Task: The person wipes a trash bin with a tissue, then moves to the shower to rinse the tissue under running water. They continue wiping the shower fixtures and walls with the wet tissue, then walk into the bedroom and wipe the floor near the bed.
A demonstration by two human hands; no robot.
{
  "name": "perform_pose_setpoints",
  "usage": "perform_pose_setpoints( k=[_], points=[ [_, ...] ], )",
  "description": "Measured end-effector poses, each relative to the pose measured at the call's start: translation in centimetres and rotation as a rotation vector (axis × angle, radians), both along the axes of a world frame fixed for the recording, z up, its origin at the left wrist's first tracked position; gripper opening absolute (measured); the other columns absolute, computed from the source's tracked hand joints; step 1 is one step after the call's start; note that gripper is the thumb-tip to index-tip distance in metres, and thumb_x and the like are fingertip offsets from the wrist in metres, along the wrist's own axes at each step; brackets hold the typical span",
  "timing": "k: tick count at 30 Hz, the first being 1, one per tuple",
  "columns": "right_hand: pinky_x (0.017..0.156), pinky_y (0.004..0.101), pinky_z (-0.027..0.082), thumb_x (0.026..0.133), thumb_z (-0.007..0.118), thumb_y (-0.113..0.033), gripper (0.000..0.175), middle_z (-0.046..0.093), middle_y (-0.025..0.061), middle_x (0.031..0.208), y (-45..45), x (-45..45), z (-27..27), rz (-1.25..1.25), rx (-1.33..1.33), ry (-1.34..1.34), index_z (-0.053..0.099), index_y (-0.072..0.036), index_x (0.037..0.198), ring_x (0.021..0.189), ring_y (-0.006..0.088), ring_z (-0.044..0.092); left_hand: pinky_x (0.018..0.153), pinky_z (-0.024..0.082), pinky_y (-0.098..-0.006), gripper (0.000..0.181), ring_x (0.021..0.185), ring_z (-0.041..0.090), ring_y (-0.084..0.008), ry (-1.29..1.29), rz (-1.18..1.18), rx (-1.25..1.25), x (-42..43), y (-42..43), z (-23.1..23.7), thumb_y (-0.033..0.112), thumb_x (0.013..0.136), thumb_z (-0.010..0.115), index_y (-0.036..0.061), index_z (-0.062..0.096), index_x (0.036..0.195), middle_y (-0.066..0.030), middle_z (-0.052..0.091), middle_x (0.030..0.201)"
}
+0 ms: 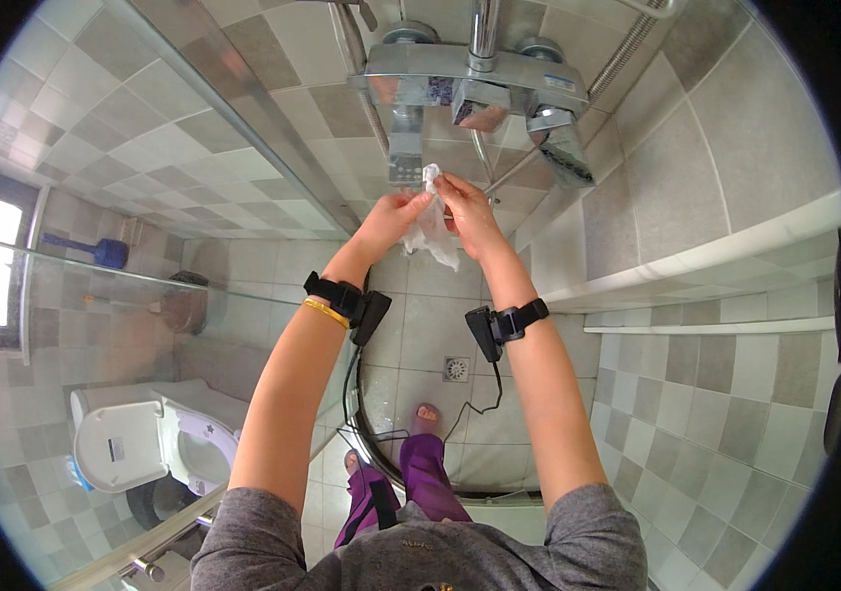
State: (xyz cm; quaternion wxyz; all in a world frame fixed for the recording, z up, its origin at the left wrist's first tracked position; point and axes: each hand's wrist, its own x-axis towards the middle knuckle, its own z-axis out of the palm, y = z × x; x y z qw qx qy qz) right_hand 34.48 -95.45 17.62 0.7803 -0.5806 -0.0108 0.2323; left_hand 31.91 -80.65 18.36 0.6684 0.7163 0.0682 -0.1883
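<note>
Both my hands pinch a wet-looking, thin white cloth or wipe (pixel 432 230), which hangs down between them with its bunched top sticking up above my fingers. My left hand (pixel 400 214) grips it from the left with thumb and fingers. From the other side my right hand (pixel 465 210) holds the upper part. Just above them is the flat chrome spout (pixel 406 151) of a shower mixer (pixel 479 70) on the tiled wall. Its square centre knob (pixel 479 103) and a chrome lever or handle (pixel 561 148) at the right also show.
A glass partition (pixel 243 133) with a metal frame stands at the left, beyond it a toilet (pixel 199 451) with its lid up. A stone-edged ledge (pixel 716 244) runs along the right. A drain (pixel 456 369) lies in the tiled floor. Cables hang from both wrist straps.
</note>
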Motion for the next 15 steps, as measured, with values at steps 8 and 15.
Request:
perform_pose_setpoints(
  k=[8,15],
  points=[
    [0.055,0.0214,0.039,0.082,0.056,-0.033,0.032,0.054,-0.0027,0.077,2.4,0.1,-0.9,-0.214,-0.093,-0.112,0.056,-0.005,0.098,0.064,0.0059,0.046,0.047,0.029,-0.0188,0.025,0.054,0.035,-0.0029,-0.072,0.375,-0.208,-0.7,2.4,-1.0,0.029,0.088,0.047,0.0070,0.056,0.082,0.0070,0.041,0.061],
    [0.065,0.0232,0.042,0.083,0.057,-0.029,0.031,0.057,0.0014,0.087,3.2,0.0,-1.8,0.161,0.072,-0.152,0.055,-0.003,0.099,0.075,0.0085,0.052,0.057,0.037,-0.0203,0.025,0.064,0.044,-0.0051,-0.103,0.376,-0.362,-1.2,2.6,-0.7,0.028,0.091,0.041,0.0063,0.053,0.091,0.0033,0.052,0.074]
  ],
)
